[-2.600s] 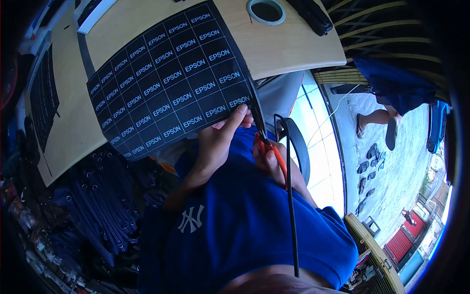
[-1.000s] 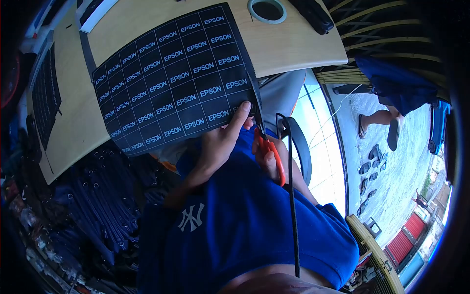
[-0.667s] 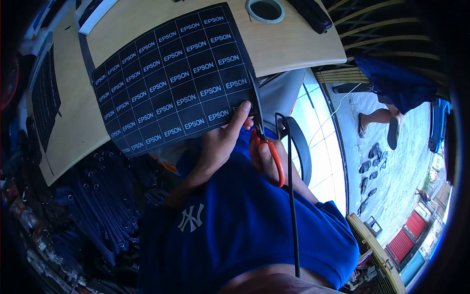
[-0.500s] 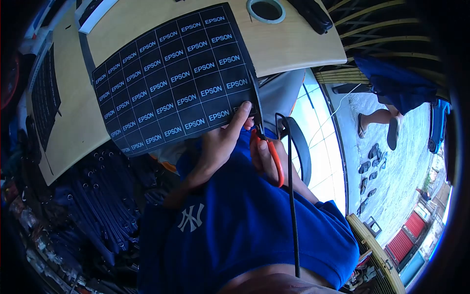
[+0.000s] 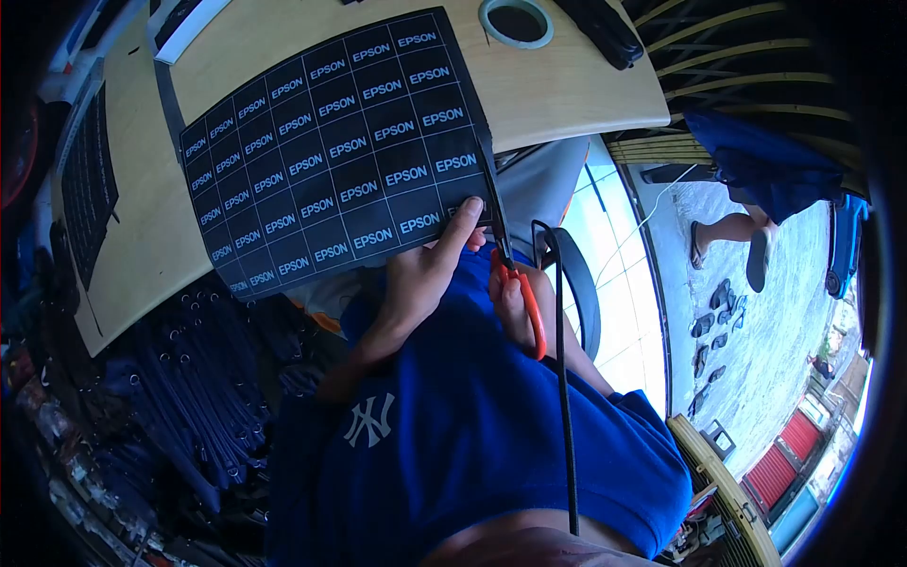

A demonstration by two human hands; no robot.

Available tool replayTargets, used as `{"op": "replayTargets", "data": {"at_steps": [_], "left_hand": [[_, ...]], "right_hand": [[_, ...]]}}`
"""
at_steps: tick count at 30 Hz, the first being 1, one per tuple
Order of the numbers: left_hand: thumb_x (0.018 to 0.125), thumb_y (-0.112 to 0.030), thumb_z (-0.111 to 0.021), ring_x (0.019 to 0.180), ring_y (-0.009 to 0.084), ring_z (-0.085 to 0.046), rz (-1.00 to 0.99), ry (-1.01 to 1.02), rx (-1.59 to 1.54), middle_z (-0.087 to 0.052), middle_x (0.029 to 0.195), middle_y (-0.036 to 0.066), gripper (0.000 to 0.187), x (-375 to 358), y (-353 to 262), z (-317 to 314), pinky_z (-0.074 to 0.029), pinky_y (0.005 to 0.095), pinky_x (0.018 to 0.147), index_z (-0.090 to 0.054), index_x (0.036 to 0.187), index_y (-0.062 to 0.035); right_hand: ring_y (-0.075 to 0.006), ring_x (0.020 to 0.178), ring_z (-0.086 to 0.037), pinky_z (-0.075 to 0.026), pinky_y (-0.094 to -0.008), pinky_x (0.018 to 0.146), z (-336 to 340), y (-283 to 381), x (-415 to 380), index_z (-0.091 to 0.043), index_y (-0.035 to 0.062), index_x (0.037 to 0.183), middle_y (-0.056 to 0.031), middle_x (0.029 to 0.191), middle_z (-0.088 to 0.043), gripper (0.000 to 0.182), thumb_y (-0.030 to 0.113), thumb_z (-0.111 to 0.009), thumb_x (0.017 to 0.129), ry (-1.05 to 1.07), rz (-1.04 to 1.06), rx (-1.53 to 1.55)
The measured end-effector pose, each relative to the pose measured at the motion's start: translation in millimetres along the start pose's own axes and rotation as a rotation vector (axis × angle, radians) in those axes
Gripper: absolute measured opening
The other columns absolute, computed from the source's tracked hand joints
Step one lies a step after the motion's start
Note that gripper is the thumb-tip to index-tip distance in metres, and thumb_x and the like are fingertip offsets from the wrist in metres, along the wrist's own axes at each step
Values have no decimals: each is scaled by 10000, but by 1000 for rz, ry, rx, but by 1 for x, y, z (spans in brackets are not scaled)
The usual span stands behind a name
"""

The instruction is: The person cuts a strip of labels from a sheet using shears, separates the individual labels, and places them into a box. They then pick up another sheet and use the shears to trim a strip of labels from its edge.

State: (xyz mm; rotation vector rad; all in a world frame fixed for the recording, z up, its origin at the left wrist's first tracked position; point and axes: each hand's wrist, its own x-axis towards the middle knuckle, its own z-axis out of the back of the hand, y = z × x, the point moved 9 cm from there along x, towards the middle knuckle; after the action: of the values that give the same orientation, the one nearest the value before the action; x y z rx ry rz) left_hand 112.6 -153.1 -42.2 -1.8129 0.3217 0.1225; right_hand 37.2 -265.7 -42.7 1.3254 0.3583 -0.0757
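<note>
A black sheet printed with rows of white EPSON labels point(image 5: 326, 156) is held up at a tilt over the table edge. My left hand point(image 5: 420, 283) grips its lower right corner, thumb on top and fingers underneath. In my right hand point(image 5: 512, 307) is a pair of scissors point(image 5: 534, 326) with red handles, my fingers wrapped around and through the grips. The dark blades point up along the right edge of the sheet, close beside my left thumb. Part of the blades is lost against the black sheet.
The wooden table point(image 5: 576, 104) bears a roll of tape point(image 5: 515, 21), a black case point(image 5: 600, 30) and another dark printed sheet point(image 5: 87, 189) at left. Dark blue straps with rings point(image 5: 194, 397) hang below. A black cord point(image 5: 562, 378) runs down my front. Outside, a person's leg point(image 5: 727, 238) shows near several sandals point(image 5: 718, 321).
The scissors and my right hand have shifted slightly down and right along the sheet's edge, the fingers a little changed on the handles. My left hand keeps its grip, with the sheet barely moved.
</note>
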Motion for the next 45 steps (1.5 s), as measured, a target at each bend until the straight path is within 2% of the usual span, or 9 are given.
{"op": "replayTargets", "data": {"at_steps": [6,15,22,24,40,42,45], "left_hand": [[836,-142,-633,644,100,-617,-15,41,-7,-629,726,52,148,-2,-2,-5,-502,208,585,-628,878,-1],[842,-137,-624,640,91,-610,-12,123,74,-624,729,45,150,-10,-2,-12,-499,198,578,-615,886,6],[843,-144,-624,645,90,-614,-20,174,64,-631,745,48,161,-12,-2,-16,-500,193,578,-614,897,8],[843,-140,-624,647,91,-617,-13,180,64,-635,760,54,161,-13,0,-16,-501,191,578,-614,905,8],[846,-126,-618,696,110,-619,-92,185,129,-632,791,71,164,-13,-2,-16,-482,203,593,-605,922,19],[852,-133,-611,679,109,-604,-71,210,94,-621,782,65,165,-13,-2,-18,-472,209,578,-601,917,19],[857,-145,-604,657,100,-585,-84,141,199,-614,791,60,174,-11,-5,-10,-458,209,560,-597,911,20]], "right_hand": [[-239,550,-512,-394,-332,539,-4,-1,0,-487,-27,815,-117,624,-487,670,624,-329,849,48,7,71],[-203,565,-517,-396,-314,539,-2,-5,2,-498,-21,816,-87,607,-480,749,692,-269,822,10,-79,106],[-200,564,-521,-401,-316,538,0,-5,2,-501,-17,791,-85,598,-489,749,690,-258,827,-12,-129,114],[-105,379,-421,-296,-233,375,2,2,5,-483,6,732,-7,454,-410,769,727,-227,801,-88,-87,133],[-118,355,-420,-299,-240,362,3,-3,7,-481,22,634,-4,423,-407,712,635,-207,869,-144,-103,57],[-127,355,-436,-310,-235,366,5,0,8,-473,23,621,-3,409,-395,711,625,-193,876,-211,-52,23],[-123,355,-443,-313,-232,362,5,-4,5,-463,25,621,-7,411,-397,714,643,-201,864,-128,-125,56]]}}
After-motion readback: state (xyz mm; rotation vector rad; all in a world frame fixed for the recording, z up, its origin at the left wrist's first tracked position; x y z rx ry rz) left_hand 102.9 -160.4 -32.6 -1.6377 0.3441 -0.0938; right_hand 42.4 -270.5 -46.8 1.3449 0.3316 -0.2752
